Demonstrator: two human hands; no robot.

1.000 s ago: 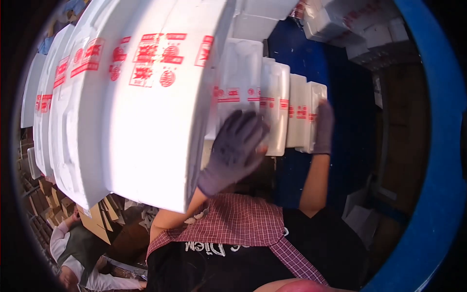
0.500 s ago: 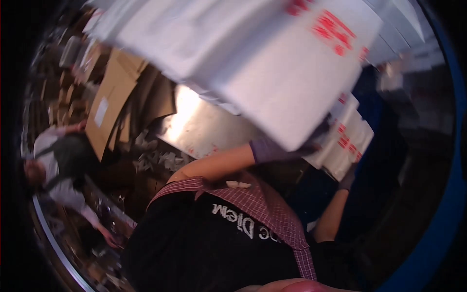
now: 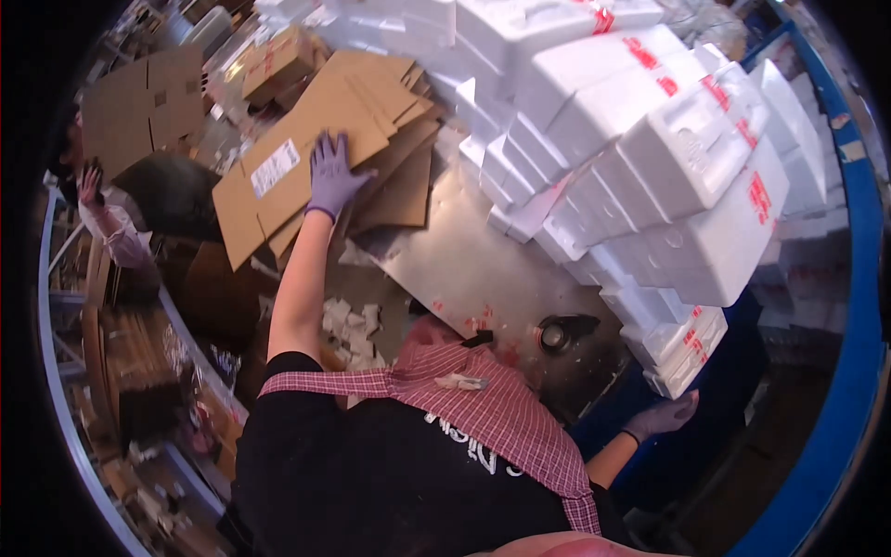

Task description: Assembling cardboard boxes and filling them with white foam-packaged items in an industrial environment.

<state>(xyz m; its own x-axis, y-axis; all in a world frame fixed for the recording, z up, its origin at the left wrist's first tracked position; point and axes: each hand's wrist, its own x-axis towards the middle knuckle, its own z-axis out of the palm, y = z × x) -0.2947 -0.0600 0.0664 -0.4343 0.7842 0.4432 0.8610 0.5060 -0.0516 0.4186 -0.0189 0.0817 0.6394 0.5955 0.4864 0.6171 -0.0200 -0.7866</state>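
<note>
My left hand (image 3: pixel 334 176), in a thin lavender glove, lies with spread fingers on the top sheet of a stack of flattened cardboard boxes (image 3: pixel 339 102). A white label (image 3: pixel 276 169) sits on that cardboard beside the fingertips. At the lower right my right hand (image 3: pixel 664 416), gloved alike, is held low with its fingers stretched out and nothing visible in them. Just above it is the lower end of a white foam piece (image 3: pixel 691 348) with red markings; whether they touch I cannot tell. More white foam packaging pieces (image 3: pixel 701 144) pile up from there toward the far side.
A metal tabletop (image 3: pixel 464 237) lies between cardboard and foam, with a dark round object (image 3: pixel 555 336) near its front edge. White scraps (image 3: pixel 351 330) lie below the cardboard. At the left another person (image 3: pixel 116 223) holds a brown cardboard sheet (image 3: pixel 144 107). A blue frame (image 3: pixel 858 269) curves along the right.
My left hand has left the large white foam piece and moved left onto the cardboard. The foam now rests farther off among the pile. My right hand is lower, apart from its earlier place beside the foam.
</note>
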